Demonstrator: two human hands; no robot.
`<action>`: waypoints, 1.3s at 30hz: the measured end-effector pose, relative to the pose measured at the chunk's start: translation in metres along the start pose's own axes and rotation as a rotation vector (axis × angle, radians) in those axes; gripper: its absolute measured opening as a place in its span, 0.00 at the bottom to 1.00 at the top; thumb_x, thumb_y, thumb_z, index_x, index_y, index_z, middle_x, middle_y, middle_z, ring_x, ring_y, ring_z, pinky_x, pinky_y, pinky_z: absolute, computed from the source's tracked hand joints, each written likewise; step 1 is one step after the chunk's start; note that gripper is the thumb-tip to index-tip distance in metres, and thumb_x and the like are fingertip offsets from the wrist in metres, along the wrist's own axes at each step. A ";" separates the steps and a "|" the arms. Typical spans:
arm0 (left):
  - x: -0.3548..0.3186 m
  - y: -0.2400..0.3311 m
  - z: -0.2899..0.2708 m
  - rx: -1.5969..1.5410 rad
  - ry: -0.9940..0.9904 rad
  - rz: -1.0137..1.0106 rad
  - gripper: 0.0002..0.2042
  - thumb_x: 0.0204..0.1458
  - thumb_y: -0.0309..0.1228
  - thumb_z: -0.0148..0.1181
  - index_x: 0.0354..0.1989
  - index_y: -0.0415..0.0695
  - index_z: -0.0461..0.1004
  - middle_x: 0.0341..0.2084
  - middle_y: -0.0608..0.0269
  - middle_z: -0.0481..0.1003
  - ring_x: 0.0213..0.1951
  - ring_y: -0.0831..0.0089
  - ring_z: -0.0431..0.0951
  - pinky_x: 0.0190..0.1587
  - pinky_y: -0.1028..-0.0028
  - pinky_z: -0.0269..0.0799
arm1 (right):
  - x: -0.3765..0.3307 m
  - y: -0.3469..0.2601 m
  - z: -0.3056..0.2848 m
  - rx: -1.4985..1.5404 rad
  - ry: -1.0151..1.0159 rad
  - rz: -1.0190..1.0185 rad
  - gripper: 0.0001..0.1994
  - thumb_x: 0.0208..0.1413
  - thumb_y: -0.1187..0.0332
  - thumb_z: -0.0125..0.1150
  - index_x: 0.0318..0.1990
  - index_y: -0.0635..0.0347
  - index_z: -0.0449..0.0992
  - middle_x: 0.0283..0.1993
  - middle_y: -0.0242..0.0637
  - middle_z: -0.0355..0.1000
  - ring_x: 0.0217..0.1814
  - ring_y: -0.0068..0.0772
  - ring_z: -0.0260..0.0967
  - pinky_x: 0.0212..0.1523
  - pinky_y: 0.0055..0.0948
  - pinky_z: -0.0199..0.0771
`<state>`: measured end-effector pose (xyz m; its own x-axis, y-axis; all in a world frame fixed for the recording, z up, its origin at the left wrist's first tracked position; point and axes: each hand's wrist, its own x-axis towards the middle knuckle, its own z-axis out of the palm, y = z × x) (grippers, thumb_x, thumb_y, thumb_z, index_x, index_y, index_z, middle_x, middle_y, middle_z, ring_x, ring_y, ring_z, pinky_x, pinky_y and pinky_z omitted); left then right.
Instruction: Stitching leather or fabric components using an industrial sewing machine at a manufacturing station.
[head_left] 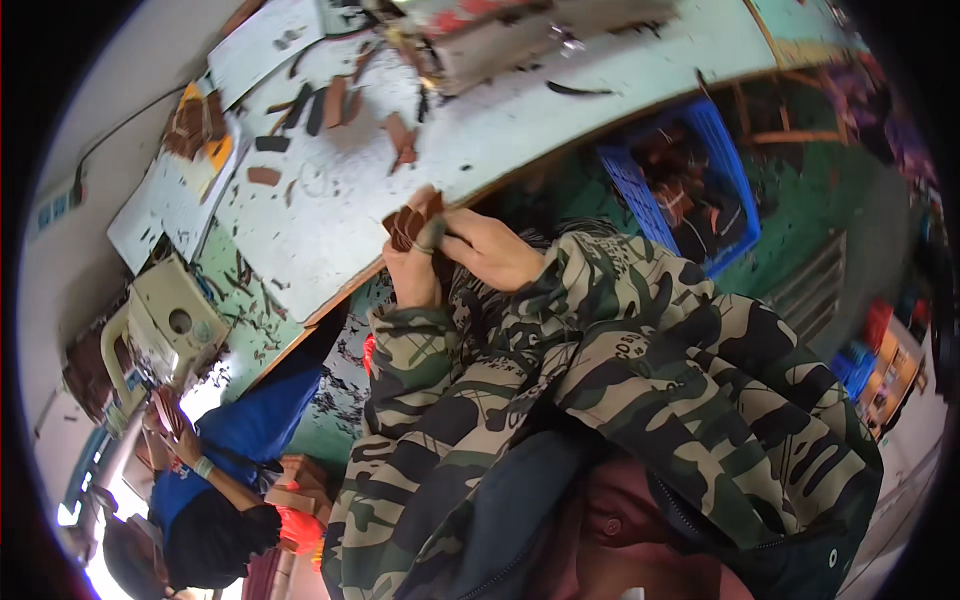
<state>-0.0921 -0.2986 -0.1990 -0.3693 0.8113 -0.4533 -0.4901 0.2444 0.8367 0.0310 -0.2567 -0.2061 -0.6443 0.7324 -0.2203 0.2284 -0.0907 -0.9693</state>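
- Brown leather pieces (410, 222), small, flat and stacked, sit pinched between our two hands just at the near edge of the pale worktable (330, 240).
- Our left hand (412, 270) closes around the lower part of the stack, fingers curled tight on it.
- Our right hand (490, 250) grips the same stack from the other side, thumb pressed on top.
- Both camouflage jacket sleeves (620, 330) fill the middle of the view and hide whatever lies under the hands.
- On the table beyond the stack, loose brown and dark leather scraps (330, 105) lie scattered, with a bare pale patch between them and the hands.
- A cream-coloured machine (165, 320) stands at the table's far left end, well apart from us.
- A blue plastic crate (690, 180) holding dark pieces sits on the green floor to the right, beside the table edge.
- Another person in a blue top (240, 430) works at the lower left, hands near the machine, apart from ours.
- The table's wooden edge runs diagonally right past our hands.
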 end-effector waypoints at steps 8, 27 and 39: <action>-0.003 -0.023 0.081 0.081 -0.333 0.042 0.16 0.51 0.34 0.60 0.42 0.33 0.75 0.33 0.59 0.77 0.34 0.73 0.76 0.39 0.74 0.71 | -0.048 -0.002 -0.086 0.445 -0.053 0.150 0.14 0.58 0.64 0.56 0.47 0.65 0.71 0.33 0.37 0.74 0.27 0.25 0.74 0.22 0.20 0.70; -0.078 -0.109 0.014 0.787 -0.073 0.303 0.18 0.46 0.25 0.63 0.47 0.37 0.71 0.38 0.48 0.75 0.38 0.55 0.78 0.42 0.67 0.72 | 0.006 0.063 -0.097 -0.834 0.196 -0.237 0.18 0.47 0.61 0.62 0.46 0.53 0.70 0.41 0.37 0.66 0.39 0.45 0.71 0.39 0.40 0.73; 0.030 -0.082 0.171 0.387 0.137 0.488 0.23 0.56 0.34 0.54 0.56 0.32 0.62 0.51 0.50 0.69 0.48 0.61 0.71 0.51 0.65 0.67 | -0.030 0.055 -0.177 -0.556 0.398 -0.213 0.15 0.42 0.69 0.61 0.42 0.55 0.71 0.41 0.41 0.66 0.39 0.47 0.70 0.36 0.39 0.74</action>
<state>0.0723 -0.2032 -0.2291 -0.5883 0.8086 -0.0058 0.0710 0.0588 0.9957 0.1926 -0.1642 -0.2330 -0.4249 0.8963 0.1267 0.5339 0.3612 -0.7646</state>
